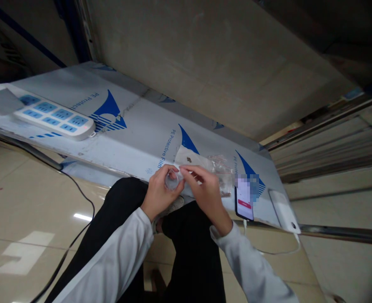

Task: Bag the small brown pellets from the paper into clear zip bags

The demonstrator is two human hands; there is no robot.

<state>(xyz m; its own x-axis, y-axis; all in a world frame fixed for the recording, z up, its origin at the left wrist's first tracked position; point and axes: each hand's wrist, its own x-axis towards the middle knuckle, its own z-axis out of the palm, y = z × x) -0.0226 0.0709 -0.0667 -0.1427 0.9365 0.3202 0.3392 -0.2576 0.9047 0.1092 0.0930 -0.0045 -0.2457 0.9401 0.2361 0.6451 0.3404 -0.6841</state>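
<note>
My left hand (161,190) is closed round a small clear round container (172,180), whose open ring faces up toward me. Beside it, my right hand (203,185) has its thumb and forefinger pinched together at the container's rim; whatever lies between those fingertips is too small to make out. Just beyond both hands, a white sheet (188,157) with a small dark mark or piece on it lies on the bench. Clear plastic bags (225,172) with small contents rest to the right, partly behind my right hand.
A film-covered bench (141,126) runs across in front of my knees. On its left lies a white power strip (56,115) with a plug in it. A lit phone (244,202) on a cable and a white power bank (283,210) lie at the right edge.
</note>
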